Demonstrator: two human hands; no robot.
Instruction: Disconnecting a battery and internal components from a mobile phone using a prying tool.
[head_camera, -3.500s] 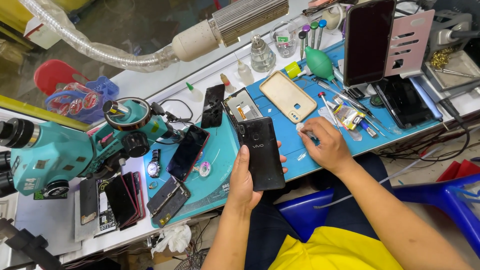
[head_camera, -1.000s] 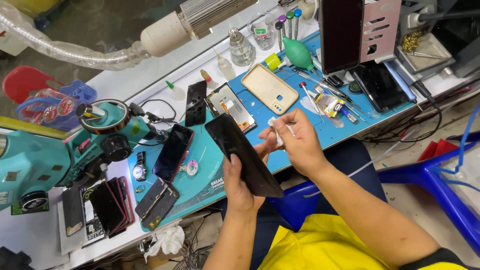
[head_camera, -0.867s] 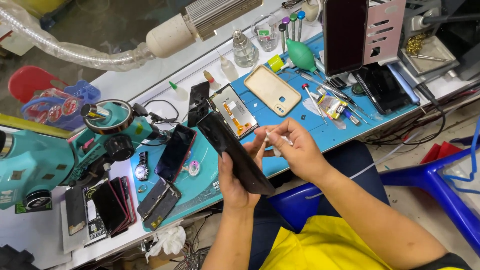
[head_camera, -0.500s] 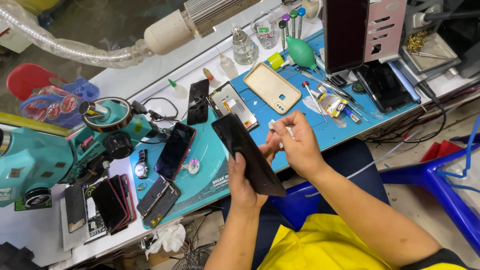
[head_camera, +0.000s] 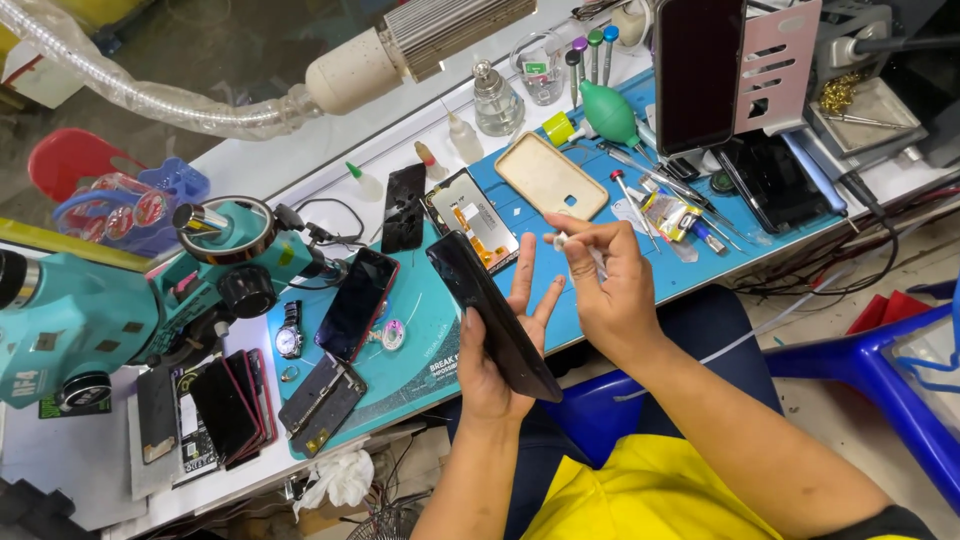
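My left hand grips a black smartphone from below, tilted on edge above the front of the blue work mat, two fingers spread up behind it. My right hand is just right of the phone, fingers pinched on a small thin white tool near the phone's upper edge. An opened phone with exposed yellow and orange parts lies on the mat behind the hands. A beige phone case lies further back.
A teal microscope stands at the left, with several dark phones below it and a wristwatch. Screwdrivers, a green blower and small bottles line the back. An upright dark screen stands back right. A blue stool is at the right.
The phone went from lying flat in my left hand to tilted on edge. My right hand came off the mat with the white tool and now works at the phone's upper edge.
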